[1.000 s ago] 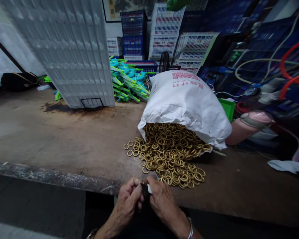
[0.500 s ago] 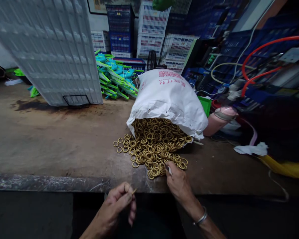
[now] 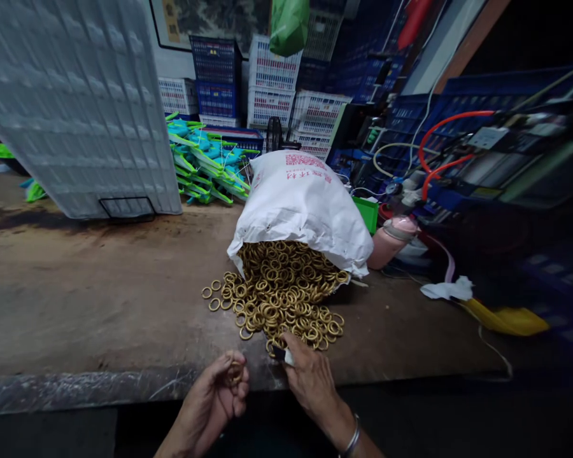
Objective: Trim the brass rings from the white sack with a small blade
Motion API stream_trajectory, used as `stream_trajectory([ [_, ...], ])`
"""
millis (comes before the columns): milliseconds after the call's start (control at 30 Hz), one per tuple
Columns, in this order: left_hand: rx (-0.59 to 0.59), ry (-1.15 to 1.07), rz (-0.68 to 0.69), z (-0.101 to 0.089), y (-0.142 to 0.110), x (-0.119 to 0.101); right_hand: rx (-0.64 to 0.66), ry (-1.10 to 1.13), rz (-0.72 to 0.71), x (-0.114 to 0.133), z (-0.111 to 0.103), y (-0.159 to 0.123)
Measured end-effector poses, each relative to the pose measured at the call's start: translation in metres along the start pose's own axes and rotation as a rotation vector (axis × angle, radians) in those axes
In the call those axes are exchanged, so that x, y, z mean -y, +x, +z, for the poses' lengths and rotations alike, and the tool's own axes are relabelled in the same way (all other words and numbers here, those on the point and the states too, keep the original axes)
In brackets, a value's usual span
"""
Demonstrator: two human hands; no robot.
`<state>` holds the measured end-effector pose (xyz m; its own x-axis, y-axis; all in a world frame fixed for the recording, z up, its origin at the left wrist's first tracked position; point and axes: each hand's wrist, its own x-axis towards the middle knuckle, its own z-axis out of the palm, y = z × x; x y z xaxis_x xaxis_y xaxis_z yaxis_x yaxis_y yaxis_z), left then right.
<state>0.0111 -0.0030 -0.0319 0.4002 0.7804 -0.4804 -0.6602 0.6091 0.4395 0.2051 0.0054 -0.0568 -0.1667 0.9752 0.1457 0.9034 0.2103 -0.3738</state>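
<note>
My left hand point(image 3: 214, 397) is at the table's front edge, its fingers closed on a single gold-coloured ring point(image 3: 235, 373). To its right, my right hand point(image 3: 311, 376) reaches over the near edge of a pile of such rings point(image 3: 279, 305). A small dark-and-white piece point(image 3: 281, 355) pokes out of this hand beside the extended index finger; its kind I cannot make out. The pile spills from the mouth of a white woven sack point(image 3: 300, 203) lying on its side, with red print on it.
The wooden table point(image 3: 100, 305) has a worn front edge. At left stands a tall translucent ribbed panel point(image 3: 86, 114), near stacked green-and-blue parts point(image 3: 205, 162). To the right are a pink bottle point(image 3: 392, 242), red hoses point(image 3: 442, 143) and a yellow cloth-like piece point(image 3: 506, 318). Crates point(image 3: 272, 79) line the back.
The view has shifted, so the scene sits lower and further left. My left hand has turned, showing the ring face-on. My right hand has moved left along the pile's near edge.
</note>
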Motion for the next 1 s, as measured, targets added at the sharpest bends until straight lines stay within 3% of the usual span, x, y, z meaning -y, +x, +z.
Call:
stream_trajectory([
  [167, -0.018, -0.082, -0.05, 0.001, 0.009, 0.001, -0.081, -0.031, -0.025, 0.0, 0.01, 0.001],
  [367, -0.08, 0.204, 0.073, 0.014, 0.016, 0.001, -0.138, 0.033, 0.0, -0.003, 0.011, 0.008],
  [533, -0.133, 0.537, 0.26, 0.02, 0.027, -0.001, -0.036, 0.286, -0.014, 0.0, -0.003, 0.016],
  [733, -0.076, 0.752, 0.322, 0.027, 0.032, -0.004, 0.104, 0.524, -0.1, 0.017, -0.013, 0.02],
  [1000, -0.093, 0.763, 0.391, 0.021, 0.025, -0.003, 0.322, 1.085, 0.301, 0.039, -0.007, 0.026],
])
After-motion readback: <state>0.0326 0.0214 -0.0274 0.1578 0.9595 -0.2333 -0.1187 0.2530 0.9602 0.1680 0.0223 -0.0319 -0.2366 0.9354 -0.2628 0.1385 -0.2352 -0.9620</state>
